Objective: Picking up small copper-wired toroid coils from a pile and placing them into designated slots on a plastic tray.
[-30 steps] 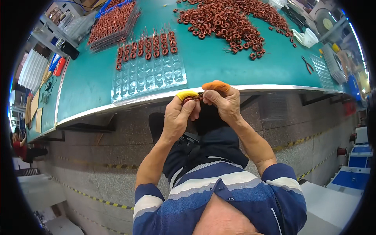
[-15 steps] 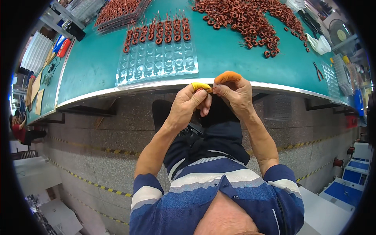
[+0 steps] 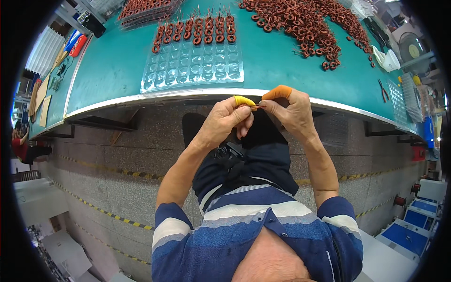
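Well, from where I stand, the clear blister tray on the green workbench makes the best landmark: its far pockets hold reddish-brown toroidal coils in some eight columns, wires sticking up, while its nearer pockets show clear plastic. Behind it, to the left, a stack of trays is packed with more such coils, too crowded to count. Beyond it to the right, a heap of loose coils spreads over the bench, also past counting. Well off to its right lie one pair of pliers and, farther along, a group of clear plastic trays near the bench's right end. Two hands work just in front of the tray's right corner, past the bench edge, with two finger covers between them: one yellow cover on the left hand, one orange cover on the right hand. Left thumb and covered finger are clamped on copper-coloured wire leads; whatever body they belong to is mostly hidden there. The leads' long axis runs left to right, nearly level, pointing at the right hand, whose thumb and covered finger draw close together at the ends, though I cannot tell whether they grip.
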A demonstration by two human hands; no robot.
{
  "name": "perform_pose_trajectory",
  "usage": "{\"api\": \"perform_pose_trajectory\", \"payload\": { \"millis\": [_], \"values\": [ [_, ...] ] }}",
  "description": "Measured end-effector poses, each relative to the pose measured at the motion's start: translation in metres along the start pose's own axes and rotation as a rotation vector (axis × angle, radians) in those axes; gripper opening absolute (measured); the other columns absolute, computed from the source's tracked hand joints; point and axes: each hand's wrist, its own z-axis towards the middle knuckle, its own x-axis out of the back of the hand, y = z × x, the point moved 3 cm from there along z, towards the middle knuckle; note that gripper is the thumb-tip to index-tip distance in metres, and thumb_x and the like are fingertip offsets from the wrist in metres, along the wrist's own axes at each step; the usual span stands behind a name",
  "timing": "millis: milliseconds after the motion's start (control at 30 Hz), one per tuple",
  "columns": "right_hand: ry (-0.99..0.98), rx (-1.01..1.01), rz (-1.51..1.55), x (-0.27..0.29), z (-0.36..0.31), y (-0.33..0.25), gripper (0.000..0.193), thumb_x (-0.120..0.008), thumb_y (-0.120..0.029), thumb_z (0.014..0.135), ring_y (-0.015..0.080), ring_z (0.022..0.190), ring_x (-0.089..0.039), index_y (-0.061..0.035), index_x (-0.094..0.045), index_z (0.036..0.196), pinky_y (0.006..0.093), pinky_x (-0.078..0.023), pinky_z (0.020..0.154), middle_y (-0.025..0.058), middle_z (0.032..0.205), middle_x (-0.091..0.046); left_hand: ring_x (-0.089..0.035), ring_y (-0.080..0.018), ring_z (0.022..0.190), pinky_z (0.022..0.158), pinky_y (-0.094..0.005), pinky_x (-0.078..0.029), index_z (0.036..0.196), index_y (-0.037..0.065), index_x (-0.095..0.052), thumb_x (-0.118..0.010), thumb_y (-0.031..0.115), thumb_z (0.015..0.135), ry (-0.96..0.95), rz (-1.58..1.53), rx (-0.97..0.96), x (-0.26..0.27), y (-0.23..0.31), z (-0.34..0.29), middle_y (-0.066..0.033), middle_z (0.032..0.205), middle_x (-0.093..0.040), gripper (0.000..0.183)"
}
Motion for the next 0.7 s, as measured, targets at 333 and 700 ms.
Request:
{"api": "perform_pose_trajectory", "payload": {
  "millis": [333,700],
  "values": [
    [0.429,-0.001,0.217,-0.015,-0.005,0.022,0.031,-0.073,-0.025,0.083,0.0143,0.068,-0.06,0.0012,-0.063,0.097,0.0273,-0.049,0.061,0.0089,0.077,-0.063,-0.053,-0.0072,0.061,0.055,-0.0196,-0.044,0.115,-0.001,-0.055,-0.048,0.018,0.1,0.405,0.28,-0.287,0.002,0.001,-0.002,-0.0022,0.075,-0.058,0.025],
    [-0.056,-0.312,0.899,-0.025,-0.004,0.024,0.025,-0.065,-0.026,0.09,0.0072,0.055,-0.056,-0.0013,-0.063,0.091,0.0187,-0.045,0.05,0.0022,0.069,-0.06,-0.06,-0.0198,0.082,0.074,-0.0312,-0.048,0.114,0.0,-0.055,-0.06,0.01,0.09,0.113,0.996,-0.316,-0.009,0.033,0.007,-0.011,0.091,-0.063,0.027]
  ]
}}
